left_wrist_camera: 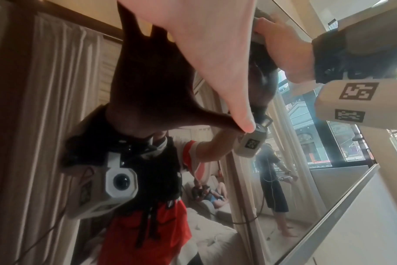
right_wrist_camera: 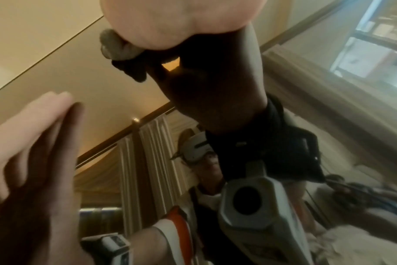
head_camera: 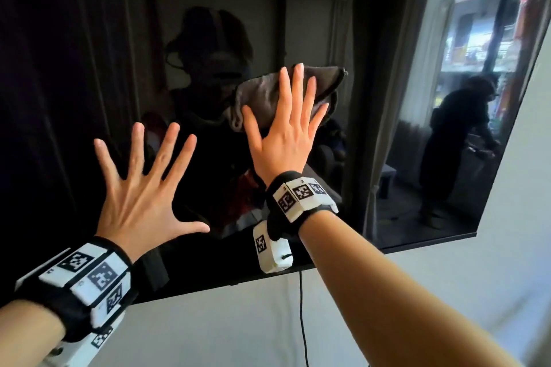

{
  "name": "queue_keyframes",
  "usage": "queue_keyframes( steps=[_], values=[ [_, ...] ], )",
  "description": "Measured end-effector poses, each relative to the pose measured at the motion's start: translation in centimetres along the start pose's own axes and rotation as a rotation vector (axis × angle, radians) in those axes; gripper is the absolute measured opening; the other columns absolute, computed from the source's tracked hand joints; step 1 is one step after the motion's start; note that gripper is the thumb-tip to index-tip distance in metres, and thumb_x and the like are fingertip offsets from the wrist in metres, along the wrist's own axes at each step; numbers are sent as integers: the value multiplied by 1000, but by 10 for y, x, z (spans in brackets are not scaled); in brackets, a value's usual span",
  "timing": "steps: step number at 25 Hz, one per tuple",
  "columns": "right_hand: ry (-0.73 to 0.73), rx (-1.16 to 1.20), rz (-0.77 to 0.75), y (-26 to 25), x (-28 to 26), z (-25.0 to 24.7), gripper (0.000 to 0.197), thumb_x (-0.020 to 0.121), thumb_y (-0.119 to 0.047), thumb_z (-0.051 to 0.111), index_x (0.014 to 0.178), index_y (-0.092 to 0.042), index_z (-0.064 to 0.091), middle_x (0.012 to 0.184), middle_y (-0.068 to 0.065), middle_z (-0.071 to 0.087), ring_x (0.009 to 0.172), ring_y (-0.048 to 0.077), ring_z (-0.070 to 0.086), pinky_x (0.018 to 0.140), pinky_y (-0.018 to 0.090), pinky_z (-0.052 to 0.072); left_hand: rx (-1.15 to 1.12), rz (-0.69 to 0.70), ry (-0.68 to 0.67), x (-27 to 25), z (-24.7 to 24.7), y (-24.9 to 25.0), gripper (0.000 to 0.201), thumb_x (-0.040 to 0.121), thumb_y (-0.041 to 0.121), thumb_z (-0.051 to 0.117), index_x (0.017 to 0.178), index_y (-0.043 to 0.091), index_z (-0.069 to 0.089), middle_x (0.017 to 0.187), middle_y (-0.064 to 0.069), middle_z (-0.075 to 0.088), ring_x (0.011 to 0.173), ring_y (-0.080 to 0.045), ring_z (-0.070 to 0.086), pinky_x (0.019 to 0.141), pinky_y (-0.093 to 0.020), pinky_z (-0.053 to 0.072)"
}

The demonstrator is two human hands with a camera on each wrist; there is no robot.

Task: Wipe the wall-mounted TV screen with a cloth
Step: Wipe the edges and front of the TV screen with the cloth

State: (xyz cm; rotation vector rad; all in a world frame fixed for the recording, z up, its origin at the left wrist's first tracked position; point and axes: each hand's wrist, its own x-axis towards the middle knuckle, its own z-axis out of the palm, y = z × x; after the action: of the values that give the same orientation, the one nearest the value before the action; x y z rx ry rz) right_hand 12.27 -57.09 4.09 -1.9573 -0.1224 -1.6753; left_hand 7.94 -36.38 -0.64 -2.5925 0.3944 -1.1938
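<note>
The wall-mounted TV screen [head_camera: 89, 68] is dark and mirrors the room. My right hand [head_camera: 286, 128] lies flat with straight fingers and presses a crumpled grey cloth [head_camera: 262, 92] against the middle of the glass. The cloth shows above and left of the fingers, and a fold peeks out by the palm in the right wrist view [right_wrist_camera: 116, 48]. My left hand [head_camera: 143, 181] is spread wide and flat against the screen, lower left of the cloth and holding nothing. In the left wrist view its thumb tip [left_wrist_camera: 247, 125] touches the glass.
The TV's thin bottom edge [head_camera: 417, 243] runs just under my wrists. White wall [head_camera: 447, 292] lies below and right of it. A black cable [head_camera: 302, 322] hangs down the wall under the TV. The screen reflects a bright window and a standing person at its right.
</note>
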Motion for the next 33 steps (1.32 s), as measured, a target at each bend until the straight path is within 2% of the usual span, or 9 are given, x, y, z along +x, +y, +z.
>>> queue_keyframes(
  steps=[7, 9, 13, 15, 21, 23, 26, 30, 33],
  values=[
    [-255, -132, -138, 35, -192, 3, 81, 88, -49, 56, 154, -20, 18, 164, -1, 3, 151, 25, 4, 111, 65, 19, -15, 45, -15, -3, 2, -21, 149, 44, 87, 69, 161, 18, 9, 170, -9, 0, 154, -42, -4, 106, -80, -7],
    [-236, -107, -127, 25, -175, 7, 80, 89, -50, 55, 153, -21, 19, 164, 0, 6, 151, 25, 4, 113, 65, 17, -24, 54, -7, -3, 3, -23, 148, 45, 87, 69, 161, 18, 8, 170, -8, 0, 154, -40, -6, 105, -80, -7],
    [-15, -13, -50, -32, -33, 21, 74, 90, -51, 55, 150, -16, 32, 161, 8, 22, 151, 26, 9, 120, 57, 6, -27, 56, 3, -4, 5, -24, 146, 47, 87, 67, 161, 19, 7, 170, -8, -1, 154, -40, -6, 106, -80, -7],
    [31, -13, -28, -44, -6, 23, 73, 91, -52, 53, 151, -16, 32, 161, 6, 21, 151, 26, 9, 121, 55, 4, -21, 55, 7, -4, 6, -24, 144, 48, 88, 63, 161, 19, 7, 170, -8, -2, 154, -40, -5, 107, -80, -8],
    [-226, -131, -86, 14, -213, 20, 82, 88, -49, 56, 155, -23, 16, 164, 2, 6, 151, 28, 7, 112, 64, 18, -5, 92, 40, -13, 10, -36, 147, 47, 87, 67, 161, 16, 8, 170, -5, 1, 155, -38, 2, 110, -77, -8],
    [-250, -117, -71, 14, -239, 19, 83, 88, -49, 55, 155, -26, 11, 164, -2, 1, 151, 26, 5, 110, 64, 19, 22, 104, 12, -24, 13, -54, 142, 51, 90, 60, 161, 17, 9, 170, -5, 1, 154, -39, 2, 109, -76, -12],
    [-166, -56, -112, -24, -170, 32, 78, 88, -50, 56, 153, -21, 22, 163, 2, 10, 151, 26, 5, 116, 63, 12, 19, 76, -4, -37, 20, -77, 131, 53, 91, 39, 161, 22, 11, 170, -5, 1, 154, -41, -7, 107, -75, -16],
    [18, -17, -62, -100, -30, 51, 73, 89, -53, 55, 150, -17, 35, 160, 7, 25, 150, 26, 12, 120, 57, 5, -10, -15, 23, -44, 22, -93, 133, 53, 93, 35, 161, 22, 8, 170, -6, -5, 152, -44, -10, 105, -78, -12],
    [28, -45, -60, -103, -42, 57, 73, 91, -54, 53, 151, -18, 32, 160, 7, 23, 151, 25, 10, 120, 57, 7, -30, -40, 32, -49, 22, -105, 132, 54, 93, 37, 161, 22, 9, 170, -6, -3, 152, -45, -7, 104, -82, -7]
  ],
)
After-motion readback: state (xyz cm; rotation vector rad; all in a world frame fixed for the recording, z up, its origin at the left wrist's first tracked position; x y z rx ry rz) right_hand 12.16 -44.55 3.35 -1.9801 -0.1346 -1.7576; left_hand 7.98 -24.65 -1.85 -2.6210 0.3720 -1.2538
